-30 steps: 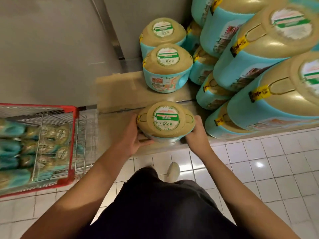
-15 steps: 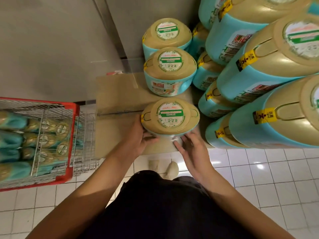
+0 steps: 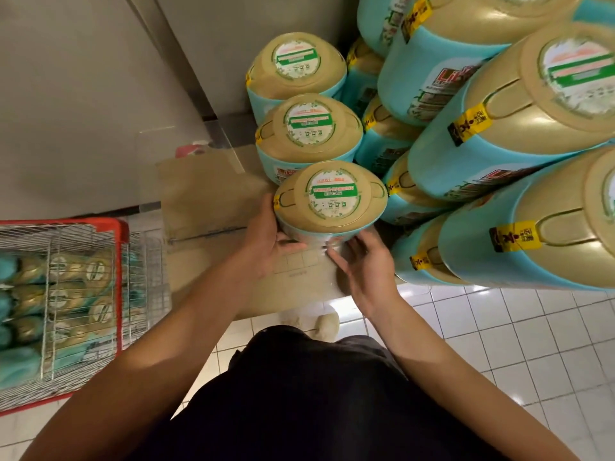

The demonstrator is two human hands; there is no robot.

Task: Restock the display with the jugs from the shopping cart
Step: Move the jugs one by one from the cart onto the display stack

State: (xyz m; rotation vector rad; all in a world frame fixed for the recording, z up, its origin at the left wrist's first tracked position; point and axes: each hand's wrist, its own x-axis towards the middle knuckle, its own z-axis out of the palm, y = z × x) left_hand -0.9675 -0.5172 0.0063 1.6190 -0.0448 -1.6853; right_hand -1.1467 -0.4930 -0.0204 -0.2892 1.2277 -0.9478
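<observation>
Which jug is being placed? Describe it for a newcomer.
Left of the tall stack of teal jugs, three jugs line up from the wall across the cardboard. It is the nearest jug, the only one gripped by the left hand and touched by the right hand.

Bare cardboard [image 3: 206,194] lies left of the front jug [image 3: 331,197], with room to reach in there. The stacked jugs [image 3: 492,161] wall off the right, a second jug [image 3: 309,128] sits tight behind, and the shopping cart [image 3: 121,229] crowds the far left.
</observation>
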